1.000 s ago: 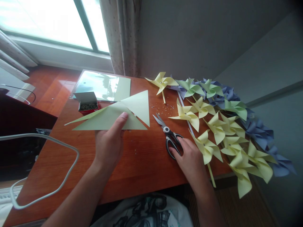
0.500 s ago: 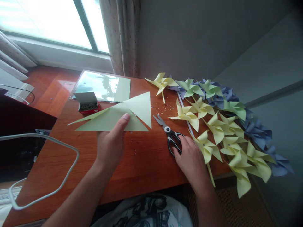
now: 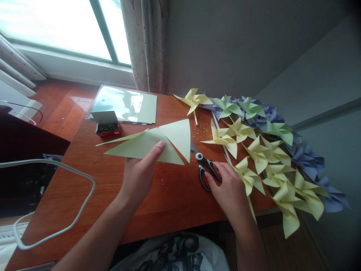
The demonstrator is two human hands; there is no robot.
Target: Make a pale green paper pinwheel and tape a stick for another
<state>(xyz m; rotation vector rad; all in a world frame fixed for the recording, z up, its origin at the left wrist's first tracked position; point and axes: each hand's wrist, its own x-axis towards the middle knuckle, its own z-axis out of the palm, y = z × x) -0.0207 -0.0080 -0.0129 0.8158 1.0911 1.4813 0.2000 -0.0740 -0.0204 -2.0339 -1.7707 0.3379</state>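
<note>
A pale yellow-green sheet of paper is pinched in my left hand, thumb on top and the other fingers underneath. Slits run into the sheet from its right and left corners, spreading the pieces apart. My right hand has its fingers on the handles of black-and-grey scissors, thumb at the lower loop. The scissors are at the tabletop, and the paper's right edge hides part of their blades. Yellow paper pinwheels lie just beyond my right hand.
On the wooden table stand a small open red box of dark little pieces and a clear folder with paper. Green pinwheels and blue pinwheels crowd the right side. A white cable loops at the left.
My left hand has moved the paper right and slightly nearer to me, so it now covers part of the scissor blades. My right hand stays at the scissor handles.
</note>
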